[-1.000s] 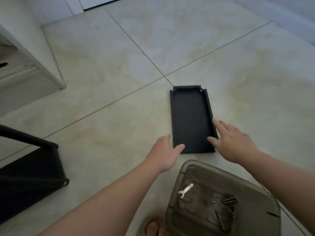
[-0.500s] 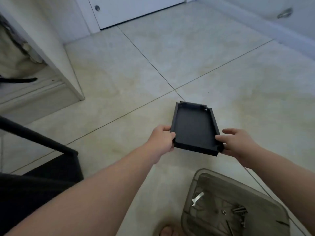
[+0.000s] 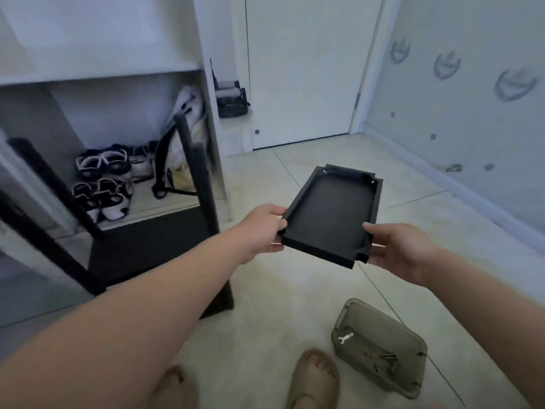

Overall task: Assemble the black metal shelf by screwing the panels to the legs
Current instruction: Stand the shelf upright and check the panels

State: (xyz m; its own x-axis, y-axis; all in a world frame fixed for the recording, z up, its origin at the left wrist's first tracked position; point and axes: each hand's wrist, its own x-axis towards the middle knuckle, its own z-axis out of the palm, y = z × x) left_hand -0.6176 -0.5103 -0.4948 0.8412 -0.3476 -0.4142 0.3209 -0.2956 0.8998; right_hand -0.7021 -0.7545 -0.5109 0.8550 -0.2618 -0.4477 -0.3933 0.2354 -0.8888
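Here the fingers [image 3: 269, 212] of the left hand [image 3: 259, 231] pinch the near left corner of the black rectangular metal panel [image 3: 333, 214] with raised rim; the right hand [image 3: 401, 249] pinches the near right corner, thumb on top. The panel hangs tilted in the air above the pale tiled floor [image 3: 280, 290], to the right of the black tubular shelf legs [image 3: 203, 187].

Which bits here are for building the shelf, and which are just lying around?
For the job: black metal tray-shaped panel in left hand and right hand; black metal shelf frame; olive plastic lid holding small silver wrench, dark screws.
Just lying about: black-and-white shoes, white bag.
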